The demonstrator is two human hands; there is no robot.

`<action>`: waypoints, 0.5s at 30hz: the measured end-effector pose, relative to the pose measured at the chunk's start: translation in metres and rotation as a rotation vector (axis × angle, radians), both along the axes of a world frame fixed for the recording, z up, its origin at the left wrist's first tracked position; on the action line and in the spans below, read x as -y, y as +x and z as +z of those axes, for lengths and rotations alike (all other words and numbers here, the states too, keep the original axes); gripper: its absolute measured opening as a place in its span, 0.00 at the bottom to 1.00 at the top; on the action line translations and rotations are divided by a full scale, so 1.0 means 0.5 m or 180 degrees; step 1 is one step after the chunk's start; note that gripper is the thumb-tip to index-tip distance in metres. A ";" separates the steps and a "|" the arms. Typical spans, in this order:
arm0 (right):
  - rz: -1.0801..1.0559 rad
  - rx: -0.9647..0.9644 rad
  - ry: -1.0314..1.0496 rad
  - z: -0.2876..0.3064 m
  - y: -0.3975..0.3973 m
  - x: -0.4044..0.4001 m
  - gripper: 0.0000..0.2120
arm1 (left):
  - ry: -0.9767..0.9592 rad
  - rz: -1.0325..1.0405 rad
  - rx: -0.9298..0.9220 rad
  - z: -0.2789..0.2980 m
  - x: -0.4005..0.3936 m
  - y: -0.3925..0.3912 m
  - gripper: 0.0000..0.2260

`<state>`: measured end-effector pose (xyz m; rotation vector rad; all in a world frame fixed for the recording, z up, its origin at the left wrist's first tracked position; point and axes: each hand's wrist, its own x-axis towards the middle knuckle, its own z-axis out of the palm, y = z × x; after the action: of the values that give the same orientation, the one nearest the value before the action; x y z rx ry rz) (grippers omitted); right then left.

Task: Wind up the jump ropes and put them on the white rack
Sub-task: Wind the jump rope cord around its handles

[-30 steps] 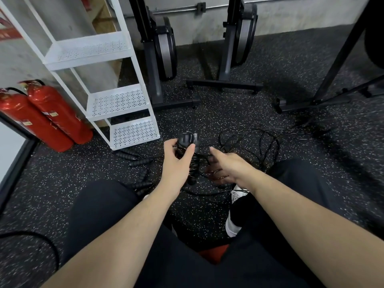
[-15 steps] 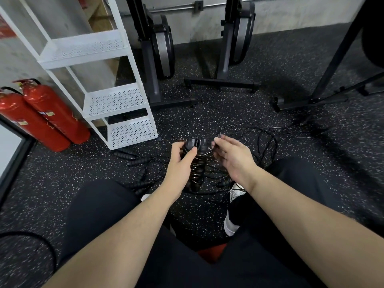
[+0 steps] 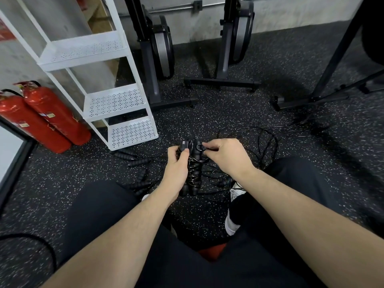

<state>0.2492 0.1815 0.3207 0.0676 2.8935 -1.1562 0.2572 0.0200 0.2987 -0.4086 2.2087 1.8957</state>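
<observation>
left hand (image 3: 176,165) gripped wound jump rope handles (image 3: 192,163), right hand (image 3: 225,155) pinched cord at their top, white rack (image 3: 122,104) at ten o'clock, loose ropes (image 3: 264,142) on floor

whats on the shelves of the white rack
Nothing shows on the three perforated shelves of the white rack; no wound rope is there yet. The back of each shelf is partly hidden by the one above. Black rope handles lie on the floor beside its base.

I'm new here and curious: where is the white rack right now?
In the head view the white rack stands at upper left on the floor, between the red fire extinguishers and a dark machine stand.
</observation>
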 end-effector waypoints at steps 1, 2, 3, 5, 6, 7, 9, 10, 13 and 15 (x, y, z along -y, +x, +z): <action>0.0048 -0.0008 0.0092 0.003 0.002 0.000 0.13 | -0.0020 -0.0025 0.0020 -0.001 -0.001 0.000 0.10; 0.0098 -0.0021 0.0175 0.006 0.003 0.000 0.13 | -0.0041 -0.0063 0.0053 -0.003 0.000 -0.001 0.11; 0.0146 -0.0043 0.0255 0.009 0.005 0.000 0.14 | -0.0068 -0.0110 0.0095 -0.004 0.000 -0.001 0.12; 0.0209 -0.0072 0.0348 0.012 0.006 0.001 0.14 | -0.0090 -0.0202 0.0167 -0.005 0.002 0.000 0.13; 0.0232 -0.0078 0.0357 0.013 0.006 0.000 0.14 | -0.0091 -0.0254 0.0180 -0.006 0.004 0.000 0.13; 0.0251 -0.0081 0.0357 0.013 0.006 0.000 0.14 | -0.0131 -0.0309 0.0185 -0.005 0.004 0.000 0.13; 0.0258 -0.0081 0.0340 0.013 0.007 0.001 0.13 | -0.0274 -0.0380 0.0178 -0.004 0.004 0.000 0.12; 0.0245 -0.0086 0.0321 0.012 0.008 0.002 0.13 | -0.0312 -0.0389 0.0156 -0.002 0.003 0.001 0.12; 0.0181 -0.0119 0.0151 0.011 0.007 0.003 0.12 | -0.0277 -0.0404 0.0049 0.004 0.005 0.001 0.12; 0.0138 -0.0080 -0.0223 0.005 0.004 -0.003 0.10 | -0.0270 -0.0459 0.0023 0.008 0.009 0.001 0.10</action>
<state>0.2515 0.1832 0.3232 -0.0110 2.8575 -1.2589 0.2579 0.0157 0.3025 -0.2613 2.2540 1.7296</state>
